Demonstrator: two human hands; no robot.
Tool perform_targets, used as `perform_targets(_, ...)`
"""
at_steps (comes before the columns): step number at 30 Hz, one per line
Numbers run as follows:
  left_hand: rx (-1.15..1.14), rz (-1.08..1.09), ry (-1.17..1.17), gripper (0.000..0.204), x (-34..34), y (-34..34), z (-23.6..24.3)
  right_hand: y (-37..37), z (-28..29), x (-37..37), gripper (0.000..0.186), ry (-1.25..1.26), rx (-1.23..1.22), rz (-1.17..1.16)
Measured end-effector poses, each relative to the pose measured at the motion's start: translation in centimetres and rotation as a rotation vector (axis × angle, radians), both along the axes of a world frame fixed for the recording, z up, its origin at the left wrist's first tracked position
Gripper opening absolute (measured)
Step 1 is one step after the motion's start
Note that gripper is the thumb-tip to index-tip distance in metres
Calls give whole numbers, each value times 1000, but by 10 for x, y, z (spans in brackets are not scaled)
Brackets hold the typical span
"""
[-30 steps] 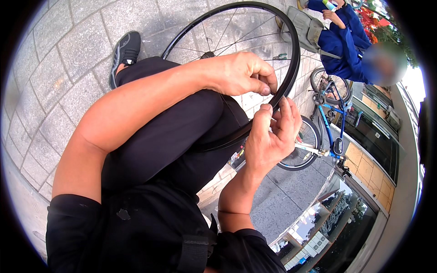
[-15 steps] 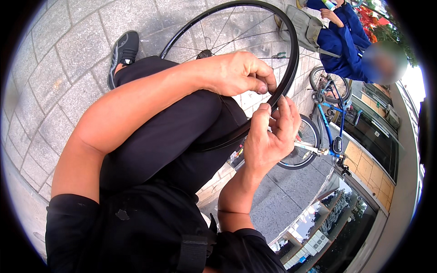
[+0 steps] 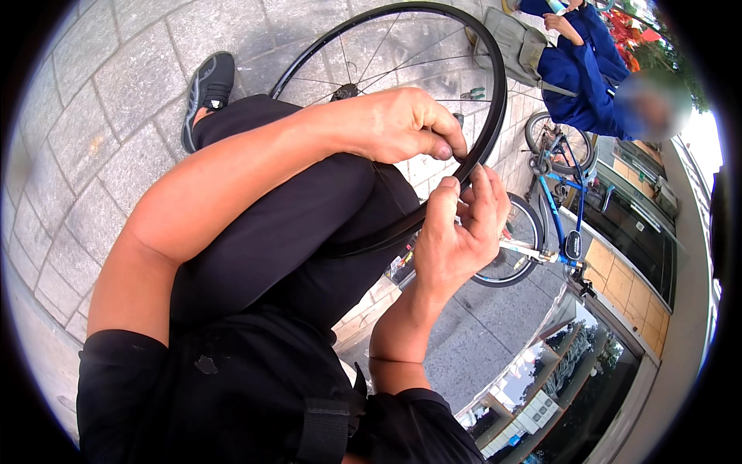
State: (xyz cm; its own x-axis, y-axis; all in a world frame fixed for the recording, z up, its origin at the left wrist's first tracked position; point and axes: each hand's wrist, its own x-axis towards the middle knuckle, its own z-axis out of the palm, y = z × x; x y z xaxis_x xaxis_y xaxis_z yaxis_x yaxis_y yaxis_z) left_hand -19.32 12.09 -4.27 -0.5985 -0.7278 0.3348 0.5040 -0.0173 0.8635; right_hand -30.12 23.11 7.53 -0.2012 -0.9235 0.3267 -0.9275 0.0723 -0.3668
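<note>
A black-rimmed bicycle wheel (image 3: 495, 100) with thin spokes leans against my bent leg, its hub (image 3: 345, 91) just beyond my left forearm. My left hand (image 3: 398, 127) reaches across from the left, its fingers curled and closed at the rim's inner edge. From below, my right hand (image 3: 462, 228) pinches the same stretch of rim between thumb and fingers. Both sets of fingertips are close together there. Whatever small part may lie between the left fingertips is hidden. The wheel's lower part passes behind my right hand and over my dark trousers (image 3: 270, 232).
A small tool with green handles (image 3: 473, 93) lies on the paving (image 3: 139, 77) beyond the spokes. A person in blue (image 3: 583, 77) with a grey bag (image 3: 514, 50) is at the upper right. A blue bicycle (image 3: 568, 201) stands right of my hands, near a glass shopfront (image 3: 564, 387).
Both hands keep their hold at the same spot on the rim. The wheel has shifted only very slightly. The person in blue has moved the held item a little.
</note>
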Motion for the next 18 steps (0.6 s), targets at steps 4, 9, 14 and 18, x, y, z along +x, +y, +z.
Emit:
perform_targets(4, 34, -14, -28, 21, 1, 0, 4, -1, 1, 1, 40, -3, 11, 8)
perform_targets(9, 46, -7, -30, 21, 1, 1, 5, -2, 1, 4, 39, -21, 18, -15)
perform_targets(14, 51, 11, -33, 20, 1, 1, 5, -1, 0, 0, 40, 6, 12, 27)
perform_targets(18, 103, -19, -76, 18, 4, -1, 6, -2, 1, 0, 41, 3, 10, 41)
